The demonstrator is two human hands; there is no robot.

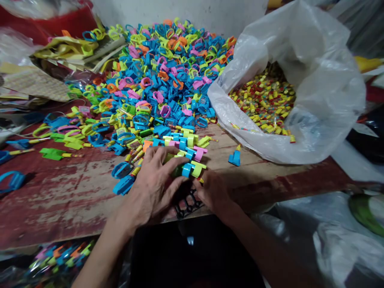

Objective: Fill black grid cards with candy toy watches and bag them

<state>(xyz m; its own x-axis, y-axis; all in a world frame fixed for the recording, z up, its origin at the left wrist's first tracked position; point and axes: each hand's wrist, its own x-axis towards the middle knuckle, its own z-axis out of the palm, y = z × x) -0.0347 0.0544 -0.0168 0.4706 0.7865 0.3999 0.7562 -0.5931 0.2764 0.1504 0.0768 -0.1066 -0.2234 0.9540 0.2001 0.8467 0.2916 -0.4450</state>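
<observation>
While the left hand point(156, 176) steadies rows of coloured plastic ring-toys point(198, 154), its fingers spread and curled over them, the right hand point(214, 192) works at their near edge. Whether the right fingertips pinch anything cannot be told. The ring-toys sit above a black lattice rack point(189, 204) near the front edge of the table point(90, 188). The step in hand is judged to be seating or adjusting pieces; the next move calls for steady support and careful alignment.

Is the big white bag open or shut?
Open: its mouth gapes wide, and little yellow and red pieces show inside.
</observation>
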